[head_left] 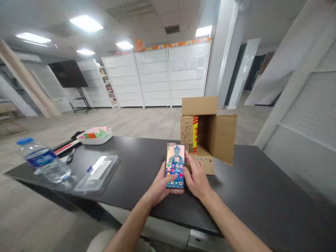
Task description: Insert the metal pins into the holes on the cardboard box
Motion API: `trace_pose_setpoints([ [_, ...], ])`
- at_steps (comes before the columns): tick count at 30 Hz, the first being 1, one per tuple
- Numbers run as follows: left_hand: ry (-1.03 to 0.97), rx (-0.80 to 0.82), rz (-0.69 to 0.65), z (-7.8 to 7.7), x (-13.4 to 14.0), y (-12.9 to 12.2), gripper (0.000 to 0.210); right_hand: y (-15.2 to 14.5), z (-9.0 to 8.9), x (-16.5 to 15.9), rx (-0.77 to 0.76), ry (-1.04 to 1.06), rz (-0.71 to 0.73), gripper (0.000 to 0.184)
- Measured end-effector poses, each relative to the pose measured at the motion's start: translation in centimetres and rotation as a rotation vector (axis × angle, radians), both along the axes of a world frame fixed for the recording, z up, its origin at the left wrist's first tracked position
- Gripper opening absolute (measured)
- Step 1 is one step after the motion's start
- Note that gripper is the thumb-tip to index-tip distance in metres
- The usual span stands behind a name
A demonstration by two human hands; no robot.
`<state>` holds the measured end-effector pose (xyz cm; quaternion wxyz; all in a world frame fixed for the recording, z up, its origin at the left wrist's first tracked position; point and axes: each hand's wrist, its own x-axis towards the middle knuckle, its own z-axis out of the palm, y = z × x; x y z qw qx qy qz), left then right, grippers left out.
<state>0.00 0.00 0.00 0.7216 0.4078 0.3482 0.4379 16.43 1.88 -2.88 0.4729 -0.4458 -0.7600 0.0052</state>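
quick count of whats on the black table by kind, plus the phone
phone, held in both hands, left hand, right hand: 1
cardboard box: 1
water bottle: 1
clear plastic bag: 1
white tray of packets: 1
total: 5

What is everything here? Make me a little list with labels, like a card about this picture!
left hand: left hand holds the smartphone, thumb on its lit screen
right hand: right hand grips the smartphone's right edge
behind phone: open cardboard box lying on its side
far left: water bottle lying on its side
beside bottle: clear plastic bag with a pen inside
further back: white tray of colourful packets
surface: black table
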Motion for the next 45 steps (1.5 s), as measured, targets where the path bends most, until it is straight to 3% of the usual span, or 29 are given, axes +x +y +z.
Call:
trace_pose_setpoints([
  [11, -0.121, -0.104, -0.023, -0.3, -0.4, 0.3, 0.047, 0.4, -0.1, 0.3, -0.026, 0.007, 0.005, 0.056],
  [20, -0.03, 0.01, -0.024, -0.5, -0.1, -0.1, 0.066, 0.4, 0.0, 0.4, -0.018, 0.0, -0.003, 0.055],
  [27, -0.182, -0.107, -0.057, -0.6, -0.6, 0.4, 0.057, 0.4, 0.0, 0.5, -0.042, 0.015, 0.001, 0.054],
  [37, -0.21, -0.105, -0.062, -0.9, -0.8, 0.5, 0.055, 0.6, 0.0, 0.7, -0.052, 0.048, -0.002, 0.049],
  [40, -0.259, -0.092, -0.07, -1.0, -0.8, 0.6, 0.059, 1.1, 0.0, 1.3, -0.035, 0.11, -0.071, 0.042],
  [45, -0.277, -0.086, -0.059, -1.0, -0.8, 0.6, 0.06, 2.0, 0.0, 3.0, 0.002, 0.171, -0.365, 0.026],
])
